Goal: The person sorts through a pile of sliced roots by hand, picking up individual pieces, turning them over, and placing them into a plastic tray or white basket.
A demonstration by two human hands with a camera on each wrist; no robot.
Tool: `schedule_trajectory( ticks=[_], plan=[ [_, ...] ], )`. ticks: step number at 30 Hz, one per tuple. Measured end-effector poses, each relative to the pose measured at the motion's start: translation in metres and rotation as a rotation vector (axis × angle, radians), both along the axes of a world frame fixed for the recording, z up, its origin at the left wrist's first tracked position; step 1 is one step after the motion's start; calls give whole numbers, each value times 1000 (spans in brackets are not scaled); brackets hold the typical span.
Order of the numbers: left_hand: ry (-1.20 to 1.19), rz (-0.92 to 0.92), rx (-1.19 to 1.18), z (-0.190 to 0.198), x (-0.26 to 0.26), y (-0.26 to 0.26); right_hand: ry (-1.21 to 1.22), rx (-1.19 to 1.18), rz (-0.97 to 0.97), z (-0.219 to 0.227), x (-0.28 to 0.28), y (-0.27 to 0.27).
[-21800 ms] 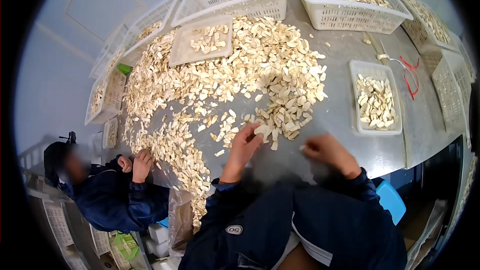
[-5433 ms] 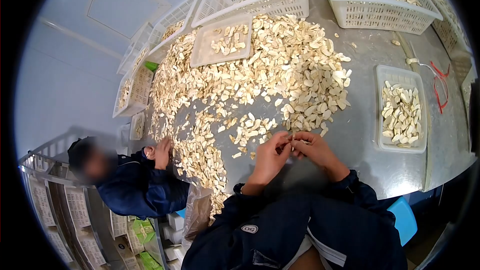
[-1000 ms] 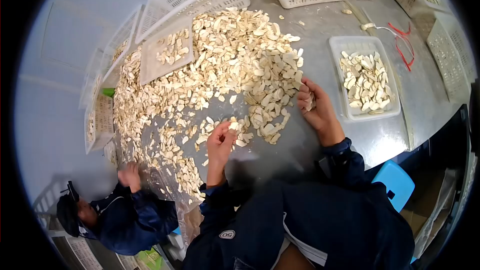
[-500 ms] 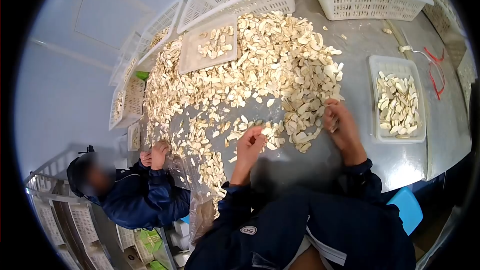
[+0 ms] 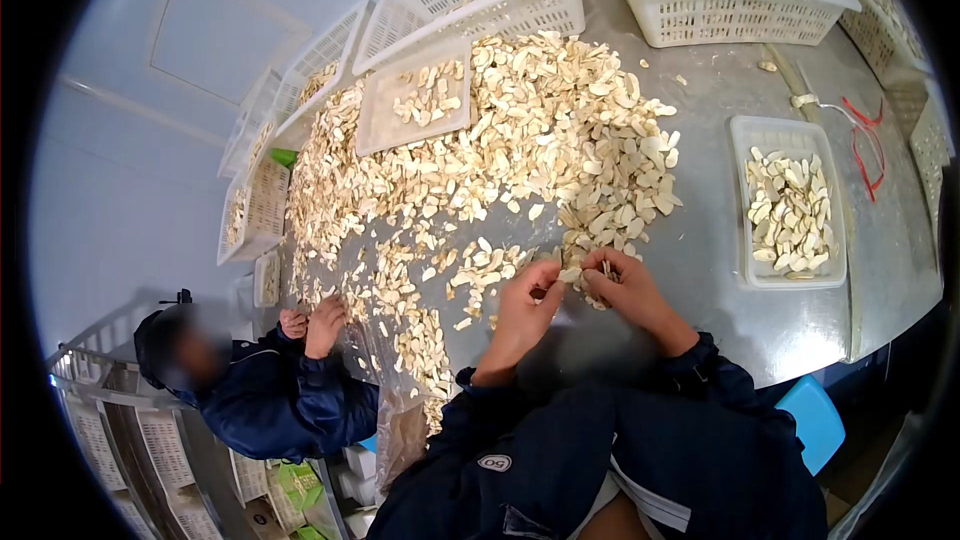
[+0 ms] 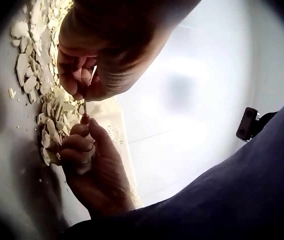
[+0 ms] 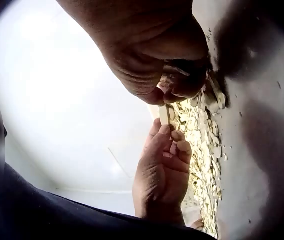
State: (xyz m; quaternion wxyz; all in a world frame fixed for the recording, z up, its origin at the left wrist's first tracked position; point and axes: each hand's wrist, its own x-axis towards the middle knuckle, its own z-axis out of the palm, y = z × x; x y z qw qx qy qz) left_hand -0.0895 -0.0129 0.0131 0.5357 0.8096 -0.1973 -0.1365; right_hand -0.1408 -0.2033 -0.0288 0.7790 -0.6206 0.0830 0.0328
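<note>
My left hand (image 5: 524, 312) and right hand (image 5: 642, 302) meet just below the near edge of a big pile of pale, flat dried slices (image 5: 610, 185). Between their fingertips one thin slice (image 7: 163, 115) is pinched from both ends, seen nearly edge-on in the right wrist view. More slices (image 7: 215, 92) are held in the curled fingers of my right hand, partly hidden by them. To the right stands a white plastic tray (image 5: 838, 230) with a heap of similar slices in it. Loose slices (image 5: 485, 265) lie scattered left of my hands.
A shallow tray (image 5: 375, 125) with a few slices rests on the pile. White perforated baskets (image 5: 740, 25) line the table's far side. Red string (image 5: 868, 165) lies beyond the right tray. At left another person (image 5: 270, 390) handles slices. A blue stool (image 5: 812, 420) stands below the table edge.
My right hand has come from the pile's right edge back toward me and left. My left hand has moved right to meet it, and both now pinch one slice. The head view has shifted.
</note>
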Motion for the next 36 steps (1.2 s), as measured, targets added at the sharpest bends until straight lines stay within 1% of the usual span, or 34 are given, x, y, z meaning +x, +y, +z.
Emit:
schedule_trajectory(
  ticks=[3,6,9,12,15,21,24,27,30,33,34,36],
  plan=[
    [-29,37,0,2,-2,4,30,-8,100,14,-1,-3],
    [-95,44,-9,-1,-3,8,31,9,129,8,-1,-1],
    [-98,56,5,-3,-3,12,17,14,96,9,-2,1],
    [-175,37,43,5,-5,8,37,31,101,10,-3,3],
    [-240,-29,113,17,-6,2,70,193,123,7,-2,4],
    [-213,-42,76,19,-6,-2,77,92,173,12,-4,1],
    [-148,-12,-5,16,-8,-3,16,6,135,14,-5,1],
    [-152,-6,2,14,-8,0,-16,0,126,10,-4,4],
    [-160,61,94,13,-3,15,-24,-41,130,17,-5,0],
    [-523,62,531,10,8,37,39,57,74,9,-4,1],
    [-556,143,608,13,8,36,38,53,69,8,-3,2],
    [-623,146,498,2,16,34,33,43,55,7,-2,1]
  ],
)
